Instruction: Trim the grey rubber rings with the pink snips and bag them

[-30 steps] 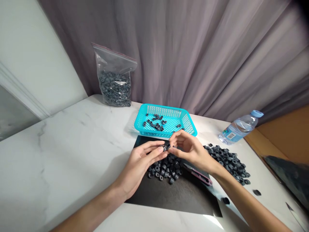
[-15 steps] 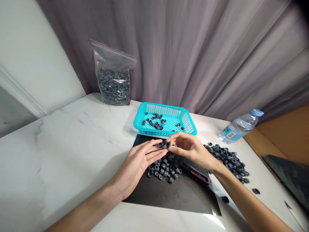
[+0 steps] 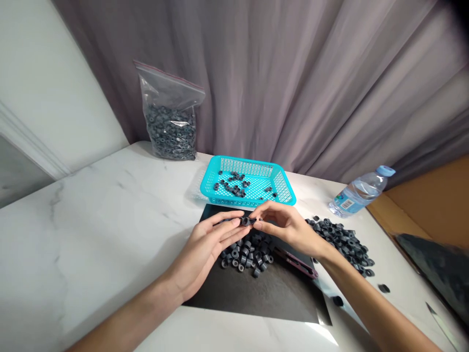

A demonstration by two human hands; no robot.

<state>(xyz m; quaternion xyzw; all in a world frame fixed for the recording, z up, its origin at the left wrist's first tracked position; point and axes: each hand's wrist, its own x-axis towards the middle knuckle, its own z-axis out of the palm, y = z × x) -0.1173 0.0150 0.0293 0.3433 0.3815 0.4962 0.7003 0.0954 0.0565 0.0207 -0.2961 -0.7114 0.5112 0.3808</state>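
Over the dark mat (image 3: 271,300), my left hand (image 3: 201,252) is palm-up, with its thumb pressed over its fingers on small dark grey hollow cylinders (image 3: 246,221). My right hand (image 3: 287,227) meets it from the right, its thumb and fingertips pinched around a dark grey piece at the end of that group. The fingers partly cover what both hands hold. Just below them lies a pile of similar grey rings (image 3: 247,256) on the mat. Beyond the hands, a turquoise basket (image 3: 249,201) has some smaller dark pieces scattered in it.
A zip bag (image 3: 171,127) full of grey rings stands at the back left. On the right are a water bottle (image 3: 361,191), a heap of dark rings (image 3: 342,244) and a cardboard box (image 3: 436,210). A pinkish tool (image 3: 297,263) lies on the mat's right side.
My left thumb has come down onto the small cylinders. My right fingertips have shifted slightly closer to the left hand. The whole view has moved a little.
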